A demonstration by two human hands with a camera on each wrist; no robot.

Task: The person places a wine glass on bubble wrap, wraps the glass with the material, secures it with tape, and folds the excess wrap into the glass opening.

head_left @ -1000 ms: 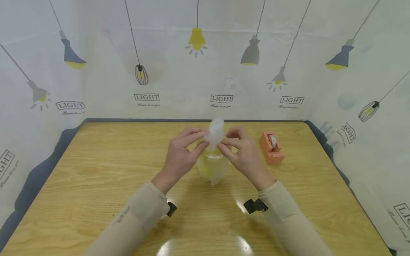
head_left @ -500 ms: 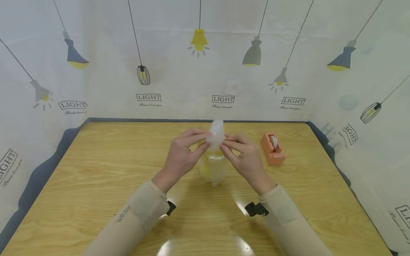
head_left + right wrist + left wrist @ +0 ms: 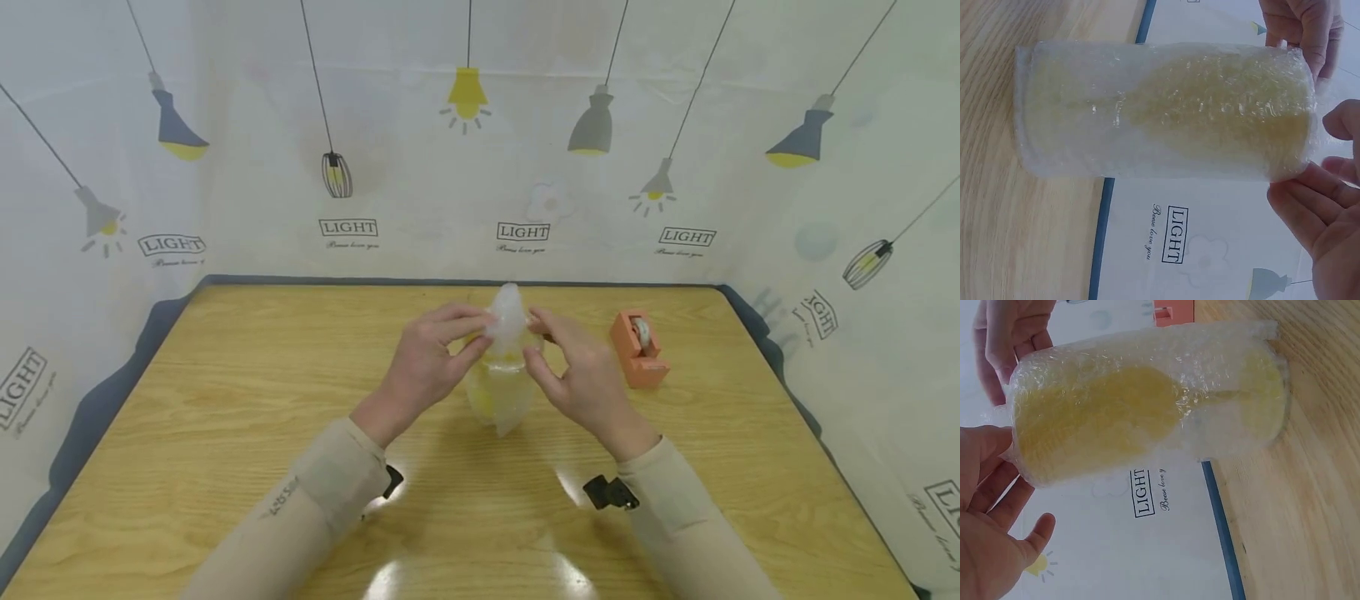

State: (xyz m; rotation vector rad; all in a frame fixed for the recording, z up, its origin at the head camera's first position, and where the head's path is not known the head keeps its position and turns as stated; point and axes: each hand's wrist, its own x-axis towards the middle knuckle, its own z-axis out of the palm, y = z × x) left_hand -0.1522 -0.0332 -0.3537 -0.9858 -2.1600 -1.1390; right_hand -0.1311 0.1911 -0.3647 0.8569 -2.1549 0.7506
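A yellow stemmed glass (image 3: 1116, 412) stands upright on the table, rolled in clear bubble wrap (image 3: 1110, 150). Loose wrap (image 3: 507, 321) sticks up above its bowl end in the head view. My left hand (image 3: 429, 354) pinches that loose film at its left edge, thumb below the forefinger. On the opposite side, my right hand (image 3: 581, 375) has its thumb and forefinger spread, apart from the raised film. In the right wrist view, its lower fingers (image 3: 1300, 194) are right at the wrapped rim, and the thumb stands off.
An orange tape dispenser (image 3: 639, 350) with a roll of tape stands to the right of the right hand. The wooden table (image 3: 262, 358) ends at a printed lamp-pattern curtain (image 3: 420, 167) behind and at both sides.
My right thumb and forefinger have let go of the raised film and spread, the hand drawing slightly right. The left hand keeps its place, and the film top now looks narrower and more pointed.
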